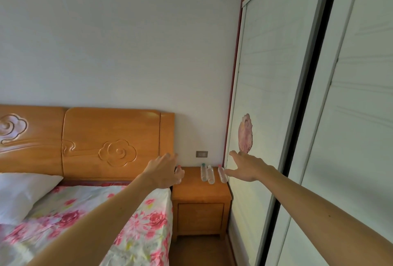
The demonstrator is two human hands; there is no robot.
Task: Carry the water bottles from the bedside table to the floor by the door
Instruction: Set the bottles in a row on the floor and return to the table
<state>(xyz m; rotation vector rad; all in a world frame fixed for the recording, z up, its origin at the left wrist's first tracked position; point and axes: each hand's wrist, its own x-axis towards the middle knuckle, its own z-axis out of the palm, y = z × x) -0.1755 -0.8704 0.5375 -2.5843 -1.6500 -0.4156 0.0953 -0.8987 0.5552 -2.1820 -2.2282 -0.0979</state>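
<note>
Several clear plastic water bottles stand on the wooden bedside table [200, 193]. One with a pink cap [180, 173] is at the table's left edge, partly hidden by my left hand [162, 170]. Two stand together in the middle, a green-capped one [203, 172] and a white-capped one [210, 174]. A pink-capped bottle [222, 174] stands at the right edge, beside the thumb of my right hand [247, 167]. Both hands are stretched forward with fingers spread, and neither holds anything.
A bed with a floral sheet [119, 229], a white pillow [21, 193] and a carved wooden headboard [102, 140] lies to the left. White sliding wardrobe doors [276, 116] run along the right. A wall socket [201, 154] sits above the table. A narrow strip of floor [197, 250] lies in front.
</note>
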